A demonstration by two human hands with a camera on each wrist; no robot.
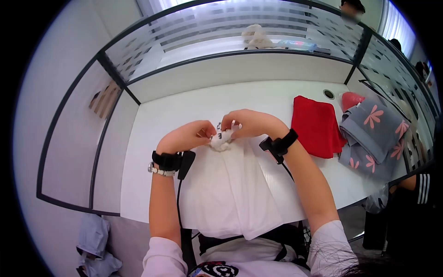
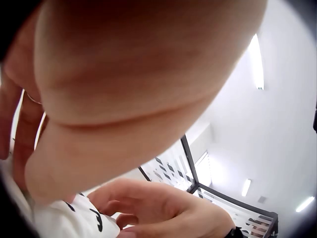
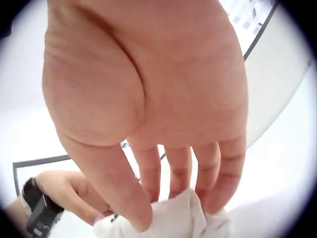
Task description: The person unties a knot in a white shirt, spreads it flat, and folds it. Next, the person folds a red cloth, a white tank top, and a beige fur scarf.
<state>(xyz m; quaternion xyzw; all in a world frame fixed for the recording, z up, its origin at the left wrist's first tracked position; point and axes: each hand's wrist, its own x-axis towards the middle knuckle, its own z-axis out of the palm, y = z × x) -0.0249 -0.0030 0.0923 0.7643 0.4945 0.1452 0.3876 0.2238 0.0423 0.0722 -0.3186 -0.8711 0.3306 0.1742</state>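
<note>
A white cloth [image 1: 226, 189] lies spread over the near part of the white desk and hangs over its front edge. Its far end is bunched up and carries black printed marks. My left hand [image 1: 187, 136] pinches this bunched end from the left, thumb against fingers. From the right, my right hand [image 1: 254, 123] grips the same part, its thumb and fingertips on the fabric [image 3: 173, 218] in the right wrist view. Close by in the left wrist view, black print shows on the white fabric [image 2: 74, 220] between the two hands.
A folded red cloth [image 1: 316, 127] lies at the right of the desk [image 1: 194, 101], beside grey fabric with pink flowers [image 1: 374, 134]. A low partition [image 1: 240, 69] borders the back. Behind it are a beige plush item [image 1: 257, 37] and a blue package [image 1: 296, 45].
</note>
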